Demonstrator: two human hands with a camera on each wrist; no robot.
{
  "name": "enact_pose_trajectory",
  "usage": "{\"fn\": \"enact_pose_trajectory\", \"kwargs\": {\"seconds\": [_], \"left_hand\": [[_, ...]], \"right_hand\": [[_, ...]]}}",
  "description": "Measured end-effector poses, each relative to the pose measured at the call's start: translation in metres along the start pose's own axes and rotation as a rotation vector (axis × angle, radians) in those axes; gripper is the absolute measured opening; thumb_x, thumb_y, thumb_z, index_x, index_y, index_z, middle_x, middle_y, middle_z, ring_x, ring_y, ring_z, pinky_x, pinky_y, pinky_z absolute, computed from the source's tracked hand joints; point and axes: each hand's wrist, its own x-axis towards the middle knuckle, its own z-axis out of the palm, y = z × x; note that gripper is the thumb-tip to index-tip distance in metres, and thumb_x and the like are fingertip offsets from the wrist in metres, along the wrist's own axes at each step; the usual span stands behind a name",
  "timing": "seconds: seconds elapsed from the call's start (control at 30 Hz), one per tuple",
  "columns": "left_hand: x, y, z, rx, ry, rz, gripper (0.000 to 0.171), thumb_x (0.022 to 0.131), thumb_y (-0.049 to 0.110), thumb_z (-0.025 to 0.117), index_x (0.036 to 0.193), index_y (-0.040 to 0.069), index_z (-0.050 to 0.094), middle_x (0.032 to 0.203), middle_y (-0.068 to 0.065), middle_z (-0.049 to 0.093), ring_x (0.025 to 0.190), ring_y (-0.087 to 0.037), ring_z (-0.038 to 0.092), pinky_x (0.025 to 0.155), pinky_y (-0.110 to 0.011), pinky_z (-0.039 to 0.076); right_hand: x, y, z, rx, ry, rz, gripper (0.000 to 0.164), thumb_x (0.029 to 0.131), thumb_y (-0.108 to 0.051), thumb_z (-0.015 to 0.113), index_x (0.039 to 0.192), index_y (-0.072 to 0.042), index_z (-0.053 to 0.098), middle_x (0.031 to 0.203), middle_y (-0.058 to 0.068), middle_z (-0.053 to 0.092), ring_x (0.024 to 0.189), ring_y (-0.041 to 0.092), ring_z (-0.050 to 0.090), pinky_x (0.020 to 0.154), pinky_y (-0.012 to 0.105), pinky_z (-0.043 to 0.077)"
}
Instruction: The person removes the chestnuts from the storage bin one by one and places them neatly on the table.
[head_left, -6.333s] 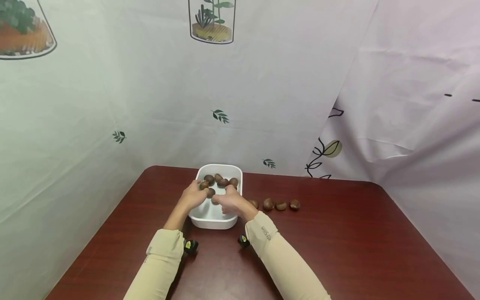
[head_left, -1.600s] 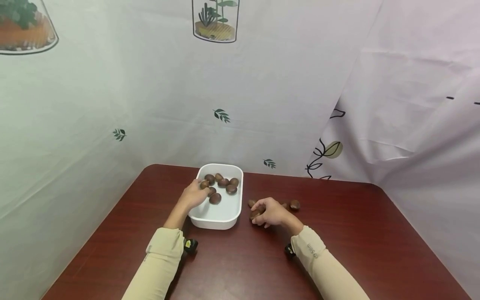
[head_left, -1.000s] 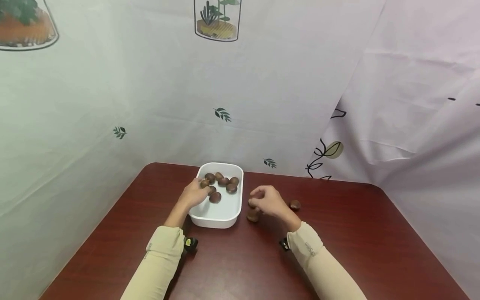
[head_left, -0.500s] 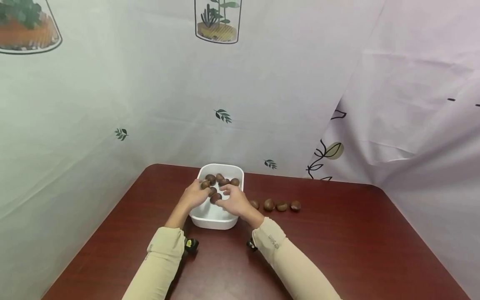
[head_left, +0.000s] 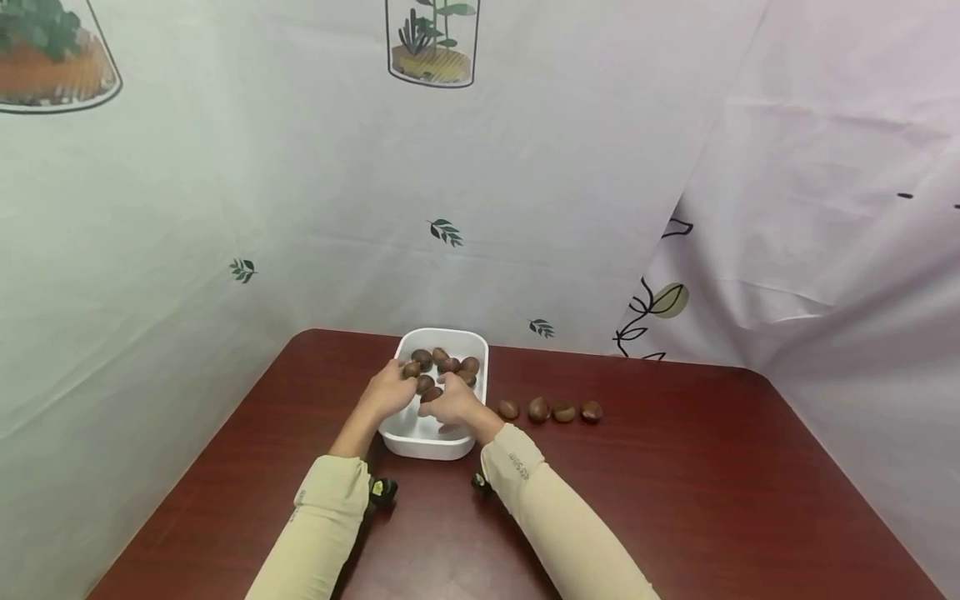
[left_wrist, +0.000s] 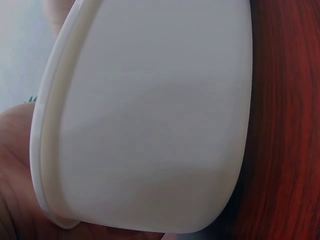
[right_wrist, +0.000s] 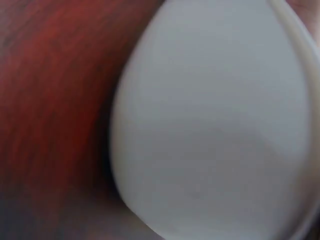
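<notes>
My left hand (head_left: 385, 392) rests over the left rim of a white tray (head_left: 427, 447), fingers and thumb reaching inside beside a chestnut (head_left: 411, 369). In the left wrist view, the tray's outer wall (left_wrist: 155, 115) fills most of the picture, with part of the hand behind the rim. My right hand (head_left: 456, 406) reaches in over the tray's right side, thumb and forefinger around a brown chestnut (head_left: 431, 394) near the middle. The right wrist view is blurred and shows mostly the tray's outside wall (right_wrist: 210, 110); those fingertips are hidden there.
Several more chestnuts (head_left: 448, 365) lie toward the tray's far end. To the right of it, a row of chestnuts (head_left: 538, 409) sits on the dark red table (head_left: 675, 483). A printed white cloth (head_left: 570, 183) hangs behind the table.
My right hand has moved left from the chestnuts on the table into the tray, and its fingers have closed in around a chestnut there. The left hand has stayed on the rim.
</notes>
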Motion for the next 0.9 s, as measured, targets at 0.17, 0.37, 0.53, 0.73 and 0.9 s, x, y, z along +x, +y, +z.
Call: {"fn": "enact_pose_trajectory", "kwargs": {"seconds": [0.17, 0.37, 0.53, 0.73, 0.9], "left_hand": [[0.000, 0.000, 0.001, 0.005, -0.003, 0.000, 0.061, 0.095, 0.019, 0.041, 0.150, -0.006, 0.031, 0.151, -0.028, 0.038, 0.138, -0.044, 0.036, 0.109, -0.057, 0.034], [0.000, 0.002, 0.000, 0.014, 0.007, 0.004, 0.062, 0.094, 0.018, 0.041, 0.150, -0.007, 0.030, 0.150, -0.029, 0.038, 0.139, -0.044, 0.035, 0.110, -0.057, 0.033], [-0.002, 0.002, 0.001, 0.021, 0.006, 0.007, 0.062, 0.095, 0.019, 0.042, 0.150, -0.007, 0.030, 0.151, -0.029, 0.038, 0.139, -0.044, 0.035, 0.110, -0.056, 0.032], [-0.001, 0.002, 0.001, 0.019, 0.012, 0.006, 0.061, 0.096, 0.021, 0.043, 0.150, -0.006, 0.030, 0.151, -0.028, 0.037, 0.139, -0.044, 0.034, 0.110, -0.057, 0.032], [-0.002, 0.003, 0.000, 0.009, 0.008, 0.001, 0.061, 0.096, 0.022, 0.044, 0.149, -0.005, 0.031, 0.150, -0.028, 0.039, 0.138, -0.043, 0.036, 0.109, -0.057, 0.033]], "right_hand": [[0.006, 0.006, 0.007, -0.114, 0.031, -0.051, 0.060, 0.077, -0.008, 0.079, 0.130, 0.003, 0.053, 0.122, 0.018, 0.059, 0.088, 0.021, 0.058, 0.061, 0.027, 0.051], [0.010, 0.008, 0.010, -0.122, 0.056, -0.069, 0.042, 0.077, -0.007, 0.078, 0.115, -0.001, 0.060, 0.103, 0.013, 0.063, 0.075, 0.019, 0.057, 0.052, 0.027, 0.049], [0.009, 0.009, 0.012, -0.178, 0.069, -0.112, 0.023, 0.077, -0.005, 0.078, 0.094, -0.002, 0.063, 0.072, 0.004, 0.060, 0.058, 0.014, 0.052, 0.048, 0.023, 0.042], [0.010, 0.009, 0.013, -0.219, 0.050, -0.159, 0.020, 0.075, -0.004, 0.081, 0.085, -0.005, 0.063, 0.066, 0.000, 0.059, 0.054, 0.012, 0.051, 0.048, 0.021, 0.042], [0.011, 0.009, 0.014, -0.297, -0.009, -0.250, 0.021, 0.074, -0.005, 0.082, 0.088, -0.005, 0.068, 0.067, -0.003, 0.060, 0.062, 0.011, 0.053, 0.058, 0.022, 0.045]]}}
